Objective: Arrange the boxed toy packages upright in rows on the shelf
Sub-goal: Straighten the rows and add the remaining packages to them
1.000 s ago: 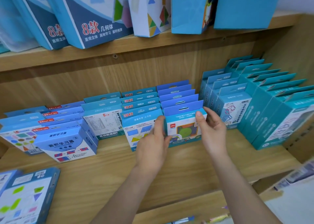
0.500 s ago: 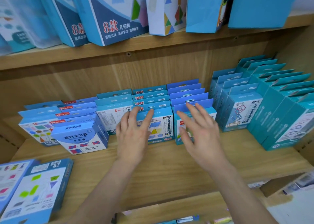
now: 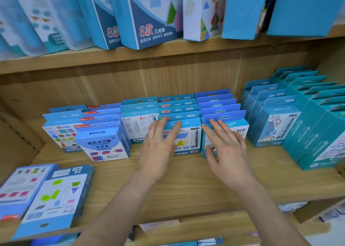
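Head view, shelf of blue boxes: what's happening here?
A person is tidying small boxed toy packages on a wooden shelf. The left hand and right hand are open with fingers spread, in front of the front boxes of two middle rows and, holding nothing. Most packages stand upright in rows front to back. Two flat packages lie face up at the shelf's front left, not yet stood up.

Two bare forearms, no sleeves in view, left hand (image 3: 158, 148) and right hand (image 3: 226, 150) ungloved, no rings or watch
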Demonstrator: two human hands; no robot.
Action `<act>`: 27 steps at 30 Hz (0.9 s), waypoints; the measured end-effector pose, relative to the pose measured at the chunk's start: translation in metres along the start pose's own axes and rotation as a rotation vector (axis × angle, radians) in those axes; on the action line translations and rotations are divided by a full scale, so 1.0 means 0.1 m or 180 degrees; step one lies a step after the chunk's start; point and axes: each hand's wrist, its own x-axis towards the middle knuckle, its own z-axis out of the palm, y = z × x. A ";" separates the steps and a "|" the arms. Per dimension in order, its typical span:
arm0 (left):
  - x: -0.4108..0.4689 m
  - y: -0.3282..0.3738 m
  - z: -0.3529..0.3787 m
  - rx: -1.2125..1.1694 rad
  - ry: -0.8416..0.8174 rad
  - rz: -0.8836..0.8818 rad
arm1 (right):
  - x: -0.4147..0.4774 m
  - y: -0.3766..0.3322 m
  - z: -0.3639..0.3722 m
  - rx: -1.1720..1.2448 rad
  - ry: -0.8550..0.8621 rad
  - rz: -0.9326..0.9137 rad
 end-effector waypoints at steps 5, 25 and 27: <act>-0.24 -0.07 -0.33 -0.0371 0.0265 -0.0011 | -0.01 -0.32 -0.05 0.0433 0.0212 -0.0207; -2.24 -1.99 -1.11 0.0215 -0.1076 -0.0684 | -0.21 -2.21 0.65 0.1441 -0.1108 -0.0726; -2.28 -2.08 -1.10 0.0165 -0.1008 -0.0542 | -0.22 -2.35 0.73 0.1457 -0.1223 -0.0708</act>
